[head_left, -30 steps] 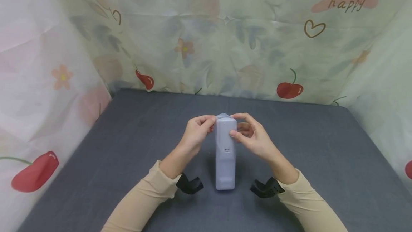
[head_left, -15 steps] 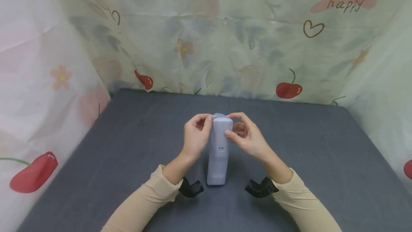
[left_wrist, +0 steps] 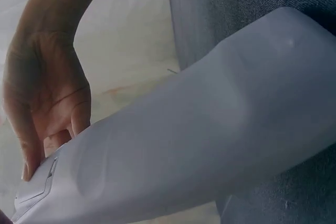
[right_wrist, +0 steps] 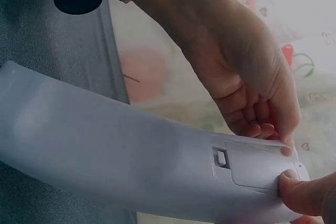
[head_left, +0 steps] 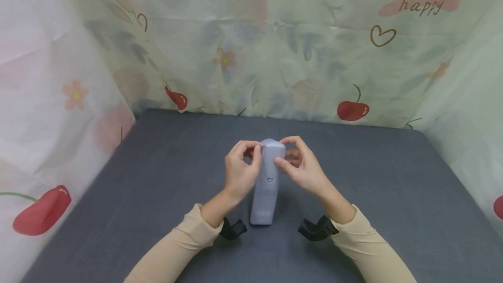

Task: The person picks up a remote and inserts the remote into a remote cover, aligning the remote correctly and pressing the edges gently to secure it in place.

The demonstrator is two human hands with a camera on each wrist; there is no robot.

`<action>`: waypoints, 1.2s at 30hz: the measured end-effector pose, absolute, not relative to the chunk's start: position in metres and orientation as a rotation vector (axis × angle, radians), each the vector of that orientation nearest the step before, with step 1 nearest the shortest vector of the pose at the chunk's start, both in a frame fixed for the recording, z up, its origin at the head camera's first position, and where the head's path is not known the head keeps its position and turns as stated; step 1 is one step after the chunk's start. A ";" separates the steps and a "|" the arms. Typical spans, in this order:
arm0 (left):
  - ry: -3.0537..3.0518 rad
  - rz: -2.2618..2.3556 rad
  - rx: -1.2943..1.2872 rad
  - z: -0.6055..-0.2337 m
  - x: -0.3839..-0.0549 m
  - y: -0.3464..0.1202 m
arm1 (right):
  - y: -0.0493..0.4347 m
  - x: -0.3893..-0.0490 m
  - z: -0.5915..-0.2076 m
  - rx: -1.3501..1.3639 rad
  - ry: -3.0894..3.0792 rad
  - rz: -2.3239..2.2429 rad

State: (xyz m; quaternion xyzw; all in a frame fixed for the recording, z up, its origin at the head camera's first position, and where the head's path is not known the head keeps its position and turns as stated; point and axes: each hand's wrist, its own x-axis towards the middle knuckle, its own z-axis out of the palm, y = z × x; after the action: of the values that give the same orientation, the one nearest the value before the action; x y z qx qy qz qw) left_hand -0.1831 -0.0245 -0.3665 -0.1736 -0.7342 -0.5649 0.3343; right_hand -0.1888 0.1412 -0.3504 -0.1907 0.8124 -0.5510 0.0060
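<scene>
A long, pale lavender-white remote control (head_left: 265, 200) stands on end at the middle of the table, tilted a little, its back with the battery cover (right_wrist: 252, 166) toward me. Thin plastic film (head_left: 269, 141) shows at its upper end. My left hand (head_left: 240, 170) pinches the film's edge at the upper left corner between thumb and forefinger; the right wrist view has that lifted edge up close. From the other side my right hand (head_left: 305, 169) grips the upper end, thumb on the back near the cover and forefinger at the top. The remote's front is hidden.
A dark grey cloth covers the table (head_left: 377, 178). Printed curtains (head_left: 259, 69) hang behind it and along both sides. Black wrist mounts (head_left: 319, 229) jut inward from both sleeves near the remote's lower end.
The remote has shifted slightly left, and its lower end has swung left so it now tilts. Both hands moved with it, still holding. The film at the top lies lower over the end.
</scene>
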 end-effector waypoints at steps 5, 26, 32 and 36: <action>-1.935 -1.440 -0.469 -0.369 -0.182 -0.024 | 0.140 -0.191 -0.350 -0.581 2.549 -1.726; -2.295 -1.825 -0.512 -0.365 -0.194 -0.036 | 0.148 -0.194 -0.347 -0.566 2.526 -1.767; -2.385 -2.009 -0.634 -0.367 -0.197 -0.040 | 0.148 -0.193 -0.347 -0.625 2.523 -1.739; -2.351 -1.979 -0.626 -0.363 -0.196 -0.039 | 0.148 -0.193 -0.346 -0.635 2.529 -1.769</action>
State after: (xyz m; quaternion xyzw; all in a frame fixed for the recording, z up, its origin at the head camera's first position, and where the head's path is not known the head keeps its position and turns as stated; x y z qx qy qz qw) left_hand -0.1958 -0.0393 -0.3629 -0.1995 -0.7497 -0.6310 0.0026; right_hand -0.1930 0.1476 -0.3457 -0.2016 0.8026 -0.5614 -0.0049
